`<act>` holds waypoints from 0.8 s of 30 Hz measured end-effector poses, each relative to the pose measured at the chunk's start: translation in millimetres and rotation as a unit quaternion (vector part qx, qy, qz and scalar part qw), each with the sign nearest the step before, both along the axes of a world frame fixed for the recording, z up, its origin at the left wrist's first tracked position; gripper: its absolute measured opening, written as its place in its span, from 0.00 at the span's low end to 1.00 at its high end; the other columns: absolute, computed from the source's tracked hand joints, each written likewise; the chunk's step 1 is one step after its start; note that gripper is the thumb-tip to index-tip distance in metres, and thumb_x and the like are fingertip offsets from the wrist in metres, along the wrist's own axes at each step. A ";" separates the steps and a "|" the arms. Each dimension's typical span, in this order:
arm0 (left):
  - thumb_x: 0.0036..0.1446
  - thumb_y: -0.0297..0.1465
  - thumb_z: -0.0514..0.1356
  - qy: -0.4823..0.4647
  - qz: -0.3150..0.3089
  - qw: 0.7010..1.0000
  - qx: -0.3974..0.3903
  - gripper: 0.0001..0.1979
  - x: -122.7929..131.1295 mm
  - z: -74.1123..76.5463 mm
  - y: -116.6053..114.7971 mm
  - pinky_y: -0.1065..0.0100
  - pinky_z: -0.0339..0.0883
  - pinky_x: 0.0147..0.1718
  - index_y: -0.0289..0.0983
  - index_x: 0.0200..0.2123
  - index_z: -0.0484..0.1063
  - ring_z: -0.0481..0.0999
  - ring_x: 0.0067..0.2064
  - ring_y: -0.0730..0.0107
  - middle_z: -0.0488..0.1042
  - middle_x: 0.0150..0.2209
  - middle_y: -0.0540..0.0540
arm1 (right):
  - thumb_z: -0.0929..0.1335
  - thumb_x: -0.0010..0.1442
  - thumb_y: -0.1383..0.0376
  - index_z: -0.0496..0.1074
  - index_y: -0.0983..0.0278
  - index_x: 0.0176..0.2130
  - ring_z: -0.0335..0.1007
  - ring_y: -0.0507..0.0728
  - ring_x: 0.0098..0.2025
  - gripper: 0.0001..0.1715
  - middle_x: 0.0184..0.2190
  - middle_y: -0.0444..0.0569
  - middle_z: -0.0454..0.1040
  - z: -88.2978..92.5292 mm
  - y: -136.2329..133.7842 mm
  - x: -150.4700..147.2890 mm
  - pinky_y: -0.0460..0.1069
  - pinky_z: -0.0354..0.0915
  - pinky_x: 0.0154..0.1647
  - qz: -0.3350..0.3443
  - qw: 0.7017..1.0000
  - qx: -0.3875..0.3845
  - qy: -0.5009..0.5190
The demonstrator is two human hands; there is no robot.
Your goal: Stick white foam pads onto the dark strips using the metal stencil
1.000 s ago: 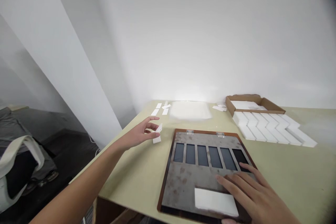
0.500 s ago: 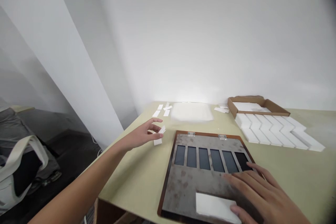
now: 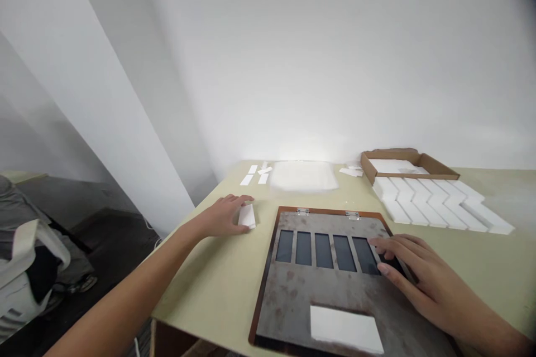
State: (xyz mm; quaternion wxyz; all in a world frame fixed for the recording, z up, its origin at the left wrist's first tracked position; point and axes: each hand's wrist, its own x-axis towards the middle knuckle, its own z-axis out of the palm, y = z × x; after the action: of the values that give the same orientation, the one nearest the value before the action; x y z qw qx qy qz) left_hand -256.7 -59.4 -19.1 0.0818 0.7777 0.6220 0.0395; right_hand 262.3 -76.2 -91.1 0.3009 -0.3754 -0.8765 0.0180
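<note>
My left hand (image 3: 224, 216) rests on the table at the left, thumb and fingers closed around a small stack of white cards (image 3: 247, 216). On the right, my right hand (image 3: 427, 276) hovers over or touches a grey metal plate (image 3: 293, 295) with a brown border. Its thumb and index finger are apart at the rightmost slot, which they partly cover. The other dark rectangular slots (image 3: 324, 251) show bare in a row. A white rectangular block (image 3: 345, 329) sits in the plate's near part. Two small hinges (image 3: 352, 213) are at its far edge.
Behind the plate lies a white sheet-like stack (image 3: 304, 175), with loose white cards (image 3: 247, 179) to its left and more white pieces (image 3: 350, 172) to its right. A cardboard tray (image 3: 444, 171) and rows of white blocks (image 3: 422, 212) stand at the right. A bag (image 3: 33, 268) is at far left.
My left hand has come down and back with a white card, onto the small stack. My right hand has moved off the white block to the rightmost slot.
</note>
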 end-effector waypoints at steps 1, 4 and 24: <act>0.71 0.40 0.64 0.001 0.001 1.000 -0.003 0.22 -0.9 -1.1 1.2 0.44 0.72 0.60 0.38 0.63 0.70 0.75 0.61 0.51 0.72 0.63 0.38 | 0.66 0.74 0.56 0.73 0.54 0.62 0.76 0.63 0.57 0.20 0.51 0.48 0.81 -2.1 -0.5 0.6 0.59 0.75 0.57 -0.002 1.000 -0.010 0.002; 0.71 0.40 0.64 0.000 0.005 1.000 -0.018 0.22 -4.0 -2.8 5.3 0.45 0.74 0.59 0.38 0.63 0.71 0.76 0.59 0.52 0.72 0.62 0.38 | 0.66 0.74 0.54 0.73 0.54 0.61 0.76 0.63 0.57 0.20 0.50 0.48 0.81 -4.8 -1.9 2.7 0.59 0.75 0.57 -0.011 0.999 -0.035 0.017; 0.54 0.40 0.73 -0.106 -0.179 0.976 -0.070 0.43 106.6 14.2 -23.9 0.47 0.69 0.57 0.53 0.71 0.62 0.70 0.62 0.36 0.73 0.62 0.42 | 0.63 0.76 0.53 0.77 0.57 0.57 0.78 0.65 0.57 0.20 0.52 0.53 0.82 1.1 -8.6 -7.2 0.62 0.75 0.58 -0.035 0.995 -0.088 0.028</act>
State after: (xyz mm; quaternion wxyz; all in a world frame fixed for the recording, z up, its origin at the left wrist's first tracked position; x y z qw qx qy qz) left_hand -150.1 -83.3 -4.9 0.2076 0.8602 0.4615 0.0628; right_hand 255.1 -84.9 -90.0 0.2920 -0.4305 -0.8488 0.0950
